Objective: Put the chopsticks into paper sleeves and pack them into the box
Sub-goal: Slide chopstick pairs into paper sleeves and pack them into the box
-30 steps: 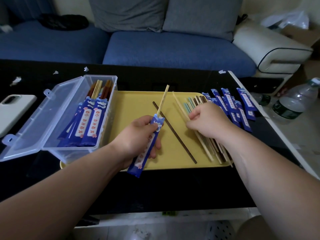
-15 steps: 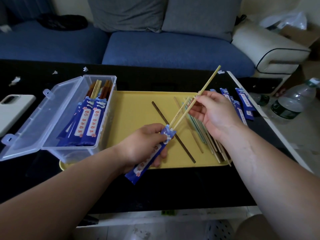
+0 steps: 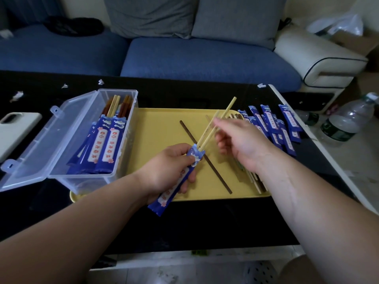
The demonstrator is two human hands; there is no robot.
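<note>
A blue paper sleeve (image 3: 194,156), marked with a white strip of red characters too small to be read and a pink flower, is gripped by the curled fingers of the left hand (image 3: 170,171) above the yellow tray (image 3: 164,124). Two pale chopsticks (image 3: 209,138), pinched by the fingers of the right hand (image 3: 244,140), are lodged in its mouth and slanted up towards the far right.

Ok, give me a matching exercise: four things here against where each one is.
Things: 1 dark chopstick; 2 light chopsticks; 3 loose sleeves; 4 phone.
Places: A right of the yellow tray; B flat on the tray; C left of the clear box; D tips in the sleeve held by the left hand.
Pairs: 1-B, 2-D, 3-A, 4-C.
</note>
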